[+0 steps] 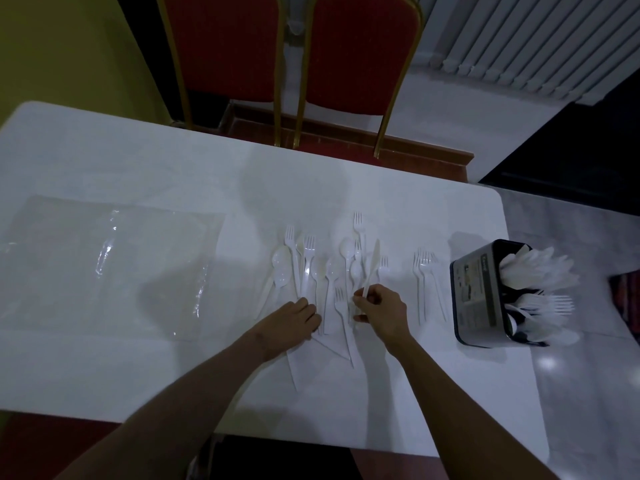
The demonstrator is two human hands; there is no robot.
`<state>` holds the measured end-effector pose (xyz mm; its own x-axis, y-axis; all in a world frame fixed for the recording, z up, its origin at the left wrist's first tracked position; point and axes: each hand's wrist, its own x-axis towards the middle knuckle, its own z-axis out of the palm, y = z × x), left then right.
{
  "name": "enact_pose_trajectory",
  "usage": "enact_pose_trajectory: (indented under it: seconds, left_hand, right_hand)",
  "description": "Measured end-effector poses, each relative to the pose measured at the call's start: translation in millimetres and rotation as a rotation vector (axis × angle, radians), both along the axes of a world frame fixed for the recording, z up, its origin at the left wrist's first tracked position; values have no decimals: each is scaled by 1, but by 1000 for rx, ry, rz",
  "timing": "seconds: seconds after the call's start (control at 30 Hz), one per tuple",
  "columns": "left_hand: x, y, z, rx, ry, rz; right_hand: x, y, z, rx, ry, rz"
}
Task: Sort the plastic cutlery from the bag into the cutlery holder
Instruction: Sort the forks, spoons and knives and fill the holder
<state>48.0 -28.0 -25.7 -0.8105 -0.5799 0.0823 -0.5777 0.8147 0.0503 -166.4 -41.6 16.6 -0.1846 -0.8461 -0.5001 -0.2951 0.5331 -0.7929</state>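
White plastic forks, spoons and knives lie spread over the middle of the white table (138, 161). My right hand (384, 311) pinches the handle of a white plastic knife (372, 263), blade pointing away from me. My left hand (294, 322) rests flat, palm down, on the handles of the cutlery at the left of the spread. A small bunch of forks (426, 278) lies apart to the right. The dark cutlery holder (479, 292) stands at the table's right edge with knives and forks in it. The empty clear bag (104, 265) lies flat at the left.
Two red chairs (360, 57) with gold frames stand behind the table's far edge. A white radiator (533, 39) is at the back right. The holder sits close to the table's right edge, beyond which is pale floor.
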Motion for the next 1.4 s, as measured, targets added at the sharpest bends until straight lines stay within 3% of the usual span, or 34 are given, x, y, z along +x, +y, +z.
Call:
enact_pose_trajectory:
  seconds: [0.2, 0.3, 0.37, 0.47, 0.6, 0.7, 0.83, 1.07, 1.17, 1.3, 1.4]
  left_hand:
    - [8, -3, -7, -9, 90, 104]
    - [8, -10, -8, 96, 186, 183]
    - [2, -17, -6, 260, 342, 393]
    - [-10, -29, 7, 656, 692, 881]
    - [-13, -50, 13, 596, 851, 1285]
    - [-9, -55, 10, 593, 706, 1424]
    - [-7, -53, 9, 653, 453, 1465]
    - [1, -59, 6, 735, 691, 1517]
    - [12, -52, 10, 703, 725, 1581]
    - [20, -49, 15, 724, 767, 1506]
    - [18, -56, 20, 626, 744, 1506]
  right_hand:
    - [-7, -2, 3, -9, 9, -72]
    - [-10, -4, 5, -23, -18, -117]
    - [-11, -4, 6, -29, -27, -132]
    - [-10, -3, 6, -27, -32, -142]
    - [-11, 1, 5, -15, -30, -144]
    - [-13, 5, 2, -13, -42, -150]
    - [-15, 6, -1, -4, -43, -142]
    - [-16, 7, -1, 19, -34, -112]
    - [-15, 8, -1, 23, -44, -108]
    - [-14, 9, -1, 27, -58, -102]
    - [-15, 9, 2, 7, -62, -92]
